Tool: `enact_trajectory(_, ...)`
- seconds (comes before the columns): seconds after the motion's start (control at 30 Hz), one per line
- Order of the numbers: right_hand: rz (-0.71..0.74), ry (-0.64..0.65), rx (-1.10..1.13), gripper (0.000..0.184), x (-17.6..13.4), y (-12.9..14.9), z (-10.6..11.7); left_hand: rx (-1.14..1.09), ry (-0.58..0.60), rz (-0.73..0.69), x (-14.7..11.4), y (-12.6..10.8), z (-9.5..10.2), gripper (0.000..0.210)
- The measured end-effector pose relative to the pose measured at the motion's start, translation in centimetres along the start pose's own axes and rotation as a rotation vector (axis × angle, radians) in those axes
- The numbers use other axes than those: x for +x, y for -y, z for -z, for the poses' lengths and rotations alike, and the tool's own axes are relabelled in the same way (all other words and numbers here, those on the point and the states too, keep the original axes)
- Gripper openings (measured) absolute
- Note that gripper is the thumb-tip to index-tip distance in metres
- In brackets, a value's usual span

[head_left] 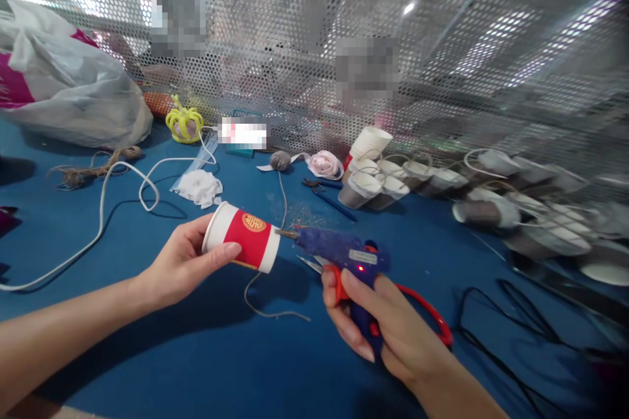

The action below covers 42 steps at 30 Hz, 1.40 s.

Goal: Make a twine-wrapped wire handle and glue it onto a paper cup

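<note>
My left hand (184, 262) grips a red and white paper cup (248, 239) tipped on its side, its base turned to the right. In my right hand (363, 317) is a blue glue gun (339, 249) with a small red light lit on its body and fingers at its orange trigger. The gun's nozzle tip is at the edge of the cup's base; whether it touches I cannot tell. Grey string (275, 314) lies on the table beneath the cup. Behind the gun, scissors (314, 264) with red handles lie partly hidden.
Several wrapped cups (361, 186) stand at the back right, more lying farther right. Pliers (334, 200), ribbon rolls (324, 165) and a white lacy bundle (199, 188) lie beyond my hands. A white cord (103, 203) crosses the left; black cable (506, 366) lies right. A perforated metal screen (285, 26) borders the back.
</note>
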State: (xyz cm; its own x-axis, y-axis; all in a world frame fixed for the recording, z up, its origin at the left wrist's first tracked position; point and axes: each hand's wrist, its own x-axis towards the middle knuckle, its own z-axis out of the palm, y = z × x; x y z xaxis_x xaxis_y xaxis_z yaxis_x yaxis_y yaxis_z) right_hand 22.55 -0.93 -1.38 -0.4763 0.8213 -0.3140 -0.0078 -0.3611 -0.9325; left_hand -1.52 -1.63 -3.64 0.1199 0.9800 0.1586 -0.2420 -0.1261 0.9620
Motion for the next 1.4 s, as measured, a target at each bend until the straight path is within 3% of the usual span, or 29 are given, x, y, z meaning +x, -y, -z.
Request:
enact_trajectory(0.17, -0.012, -0.055, 0.082, 0.031, 0.5, 0.0, 0.1, 0.054, 0.024, -0.047, -0.3, -0.2, 0.0, 0.018)
enact_trajectory(0.33, -0.006, -0.132, 0.025, 0.028, 1.1, 0.4, 0.6, 0.095, -0.014, -0.035, 0.0, 0.0, 0.4, 0.021)
enact_trajectory(0.47, 0.092, -0.349, -0.098, 0.021, 1.8, 1.3, 2.7, 0.133, -0.064, 0.033, 0.8, 0.1, 0.8, 0.022)
enact_trajectory(0.67, 0.045, -0.631, -0.512, 0.016, 4.0, 2.3, 6.5, 0.119, -0.07, 0.07, 2.0, 0.2, 1.4, 0.028)
enact_trajectory(0.97, -0.029, -0.811, -0.988, 0.03, 5.2, 1.3, 9.4, 0.202, 0.074, 0.08, 4.2, 0.4, 2.2, 0.025)
enact_trajectory(1.07, -0.008, -0.838, -1.158, 0.028, 4.7, 1.8, 9.1, 0.287, 0.098, 0.115, 4.9, 0.5, 2.5, 0.025)
enact_trajectory(1.13, 0.056, -0.82, -1.251, 0.022, 4.0, 2.1, 7.5, 0.318, 0.127, 0.129, 5.2, 0.7, 2.7, 0.024)
enact_trajectory(1.23, 0.176, -0.588, -1.323, 0.019, 2.8, 2.0, 3.3, 0.335, 0.182, 0.139, 5.6, 1.3, 2.9, 0.025)
enact_trajectory(1.33, 0.257, -0.061, -1.318, 0.021, 2.1, 0.8, -1.2, 0.335, 0.205, 0.149, 5.8, 1.7, 3.1, 0.024)
enact_trajectory(1.4, 0.247, 0.077, -1.352, 0.023, 2.1, -0.2, -3.3, 0.325, 0.201, 0.151, 5.8, 1.8, 3.0, 0.023)
